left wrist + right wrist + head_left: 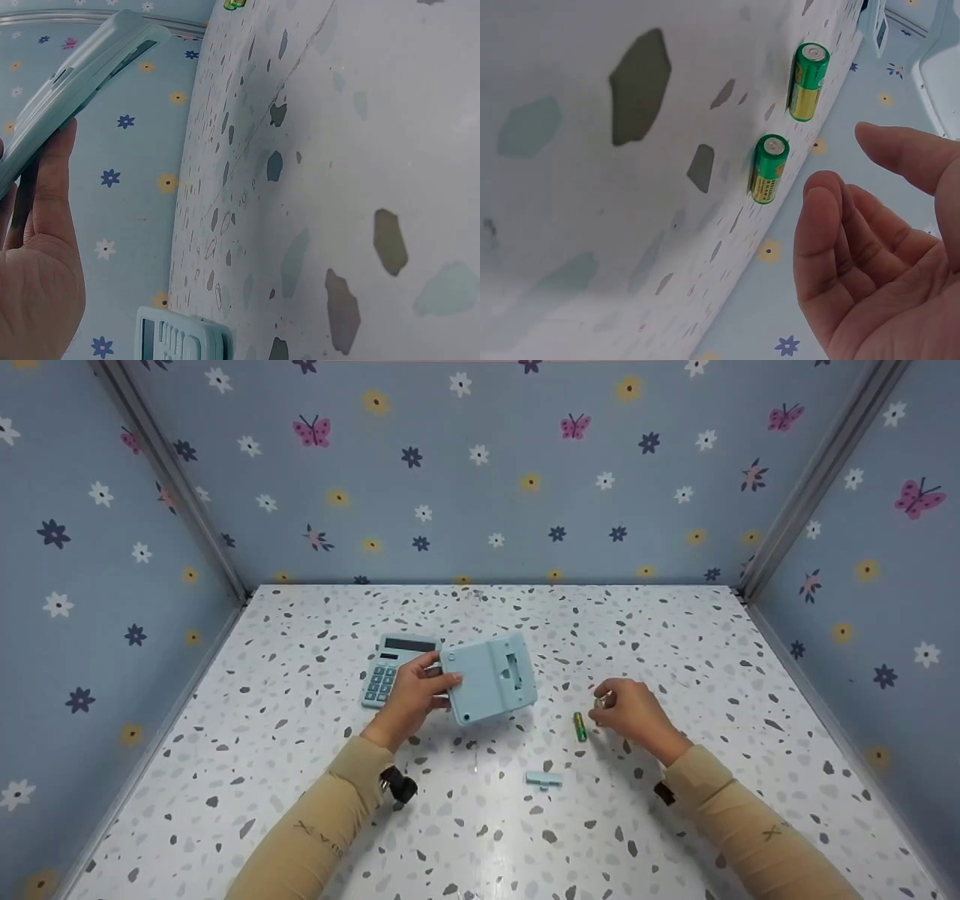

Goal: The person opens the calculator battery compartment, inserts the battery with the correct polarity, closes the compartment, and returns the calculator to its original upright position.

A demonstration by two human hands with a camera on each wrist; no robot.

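My left hand [411, 694] [41, 277] grips a light blue calculator [487, 679] [71, 90] by its left edge, above the table, its back facing up with a slot uncovered. My right hand [634, 714] [877, 262] hovers beside two green-and-yellow batteries, thumb and bent fingers apart, nothing between them. In the head view one battery [580, 727] lies left of that hand, while the other is mostly hidden by its fingers. Both batteries [808, 82] [769, 169] show in the right wrist view. A small light blue cover [544, 779] rests nearer the front.
A second light blue calculator [381, 684] [180, 334] lies face up on the speckled white table [480, 847], partly behind my left hand. Flower-patterned blue panels [480, 472] stand at the back and both sides.
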